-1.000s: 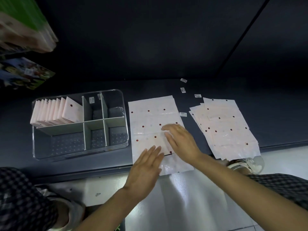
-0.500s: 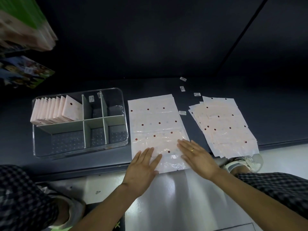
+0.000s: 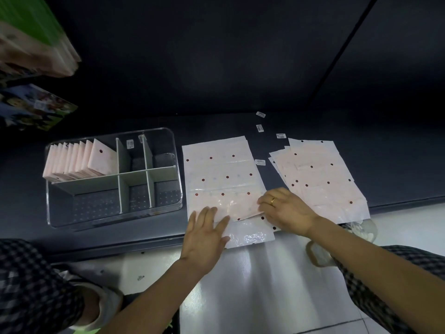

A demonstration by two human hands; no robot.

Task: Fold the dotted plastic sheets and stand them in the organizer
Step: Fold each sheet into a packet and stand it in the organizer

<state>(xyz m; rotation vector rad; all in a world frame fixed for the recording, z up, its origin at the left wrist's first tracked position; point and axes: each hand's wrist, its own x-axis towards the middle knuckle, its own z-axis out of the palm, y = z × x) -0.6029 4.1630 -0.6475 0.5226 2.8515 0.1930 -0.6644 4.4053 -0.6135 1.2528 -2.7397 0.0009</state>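
A pale pink dotted plastic sheet (image 3: 221,174) lies flat on the dark shelf in front of me, over at least one more sheet. My left hand (image 3: 204,235) rests flat on its near left corner, fingers straight. My right hand (image 3: 286,210) pinches the top sheet's near right edge, which is lifted a little off the sheet below. A clear organizer (image 3: 113,177) with grey dividers stands to the left. Several folded sheets (image 3: 79,160) stand upright in its back left compartment. A loose stack of unfolded dotted sheets (image 3: 317,174) lies to the right.
Small barcode labels (image 3: 260,127) lie on the shelf behind the sheets. Stacked packets (image 3: 33,42) hang at the upper left. The shelf's front edge (image 3: 120,247) runs just below the organizer, with pale floor and my checked trouser legs beneath.
My right hand slid from the sheet's middle toward its near right edge and now pinches it, raising that corner. My left hand stayed on the near left part.
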